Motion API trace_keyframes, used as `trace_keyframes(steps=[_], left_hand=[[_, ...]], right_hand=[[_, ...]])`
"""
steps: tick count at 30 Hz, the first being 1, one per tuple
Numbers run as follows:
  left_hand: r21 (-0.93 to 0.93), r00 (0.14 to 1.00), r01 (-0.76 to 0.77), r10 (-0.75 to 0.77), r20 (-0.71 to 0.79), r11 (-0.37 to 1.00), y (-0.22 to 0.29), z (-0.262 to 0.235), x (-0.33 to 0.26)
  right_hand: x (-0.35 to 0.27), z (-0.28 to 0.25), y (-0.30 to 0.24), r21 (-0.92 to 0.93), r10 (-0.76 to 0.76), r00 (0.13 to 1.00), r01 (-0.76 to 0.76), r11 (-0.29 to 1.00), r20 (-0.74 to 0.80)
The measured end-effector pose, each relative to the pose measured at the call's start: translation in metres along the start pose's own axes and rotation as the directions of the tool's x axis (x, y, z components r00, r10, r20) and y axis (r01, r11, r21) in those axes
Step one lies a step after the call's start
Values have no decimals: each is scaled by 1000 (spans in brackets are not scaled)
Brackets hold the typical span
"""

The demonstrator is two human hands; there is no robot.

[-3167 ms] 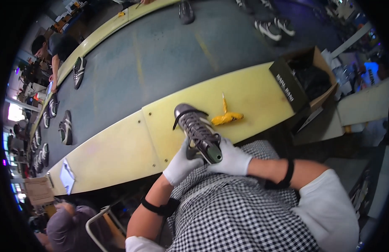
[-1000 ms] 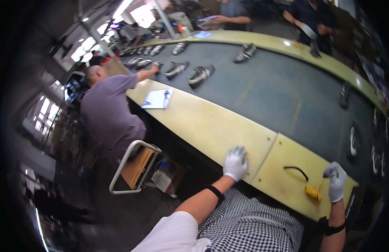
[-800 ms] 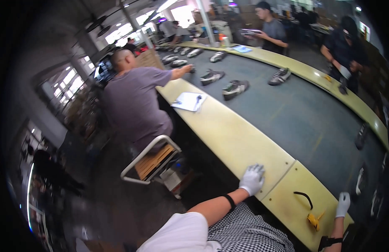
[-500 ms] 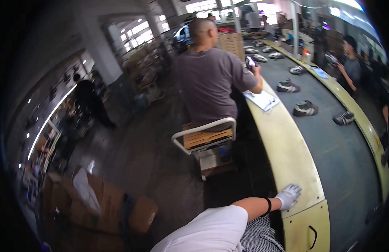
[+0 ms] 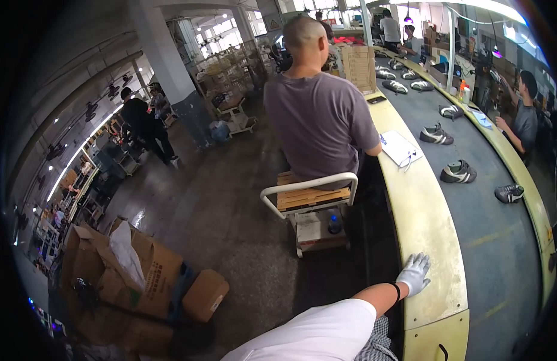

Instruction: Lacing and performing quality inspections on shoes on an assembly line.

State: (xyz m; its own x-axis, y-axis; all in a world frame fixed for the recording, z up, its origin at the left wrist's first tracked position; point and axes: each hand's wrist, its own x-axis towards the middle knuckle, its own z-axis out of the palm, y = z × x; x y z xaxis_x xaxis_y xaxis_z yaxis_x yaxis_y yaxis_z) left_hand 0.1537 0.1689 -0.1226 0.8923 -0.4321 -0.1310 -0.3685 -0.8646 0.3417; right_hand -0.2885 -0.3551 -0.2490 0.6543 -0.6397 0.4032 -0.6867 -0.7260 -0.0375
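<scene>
My left hand [image 5: 415, 274], in a white glove, lies flat on the pale yellow bench edge [image 5: 432, 234] with its fingers spread. It holds nothing. A dark band circles the wrist below the glove, and a white sleeve covers the upper arm. My right hand is out of the picture. Beyond the bench edge runs a grey-blue conveyor belt [image 5: 489, 259] with several sneakers on it. The nearest are a dark striped sneaker [image 5: 509, 193] and a grey-and-white one [image 5: 459, 172]. Farther up the ledge lies a white sheet [image 5: 401, 148] with a cord on it.
A co-worker [image 5: 323, 120] sits ahead on a slatted wheeled seat [image 5: 311, 195], back toward me. Another person [image 5: 522, 108] is across the belt. Cardboard boxes [image 5: 161, 271] stand at the lower left, and a pillar [image 5: 170, 66] rises behind. A black-handled yellow panel [image 5: 435, 337] is below my hand.
The view has shifted, and the scene sits lower and farther right in parts. The co-worker's raised hand with a shoe is now hidden, the arm lowered. My left hand stays on the bench.
</scene>
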Motion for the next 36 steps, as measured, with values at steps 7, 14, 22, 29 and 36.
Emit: trace_keyframes(steps=[7,14,22,29,36], left_hand=[[47,999,-40,41,-15,998,-1,6,6],[54,985,-74,82,-150,996,-5,29,12],[-288,998,-64,69,6,955,-26,12,138],[-562,946,68,-232,-226,824,-112,-42,433],[-728,867,328,-498,-22,602,-85,-48,511]], right_hand=[[-8,7,3,-71,-59,997,63,996,47],[-5,-29,-45,190,263,946,-299,935,192],[-2,-60,-70,219,326,927,-363,906,187],[6,-63,-78,92,415,889,-438,894,194],[7,-63,-84,106,442,869,-472,875,223]])
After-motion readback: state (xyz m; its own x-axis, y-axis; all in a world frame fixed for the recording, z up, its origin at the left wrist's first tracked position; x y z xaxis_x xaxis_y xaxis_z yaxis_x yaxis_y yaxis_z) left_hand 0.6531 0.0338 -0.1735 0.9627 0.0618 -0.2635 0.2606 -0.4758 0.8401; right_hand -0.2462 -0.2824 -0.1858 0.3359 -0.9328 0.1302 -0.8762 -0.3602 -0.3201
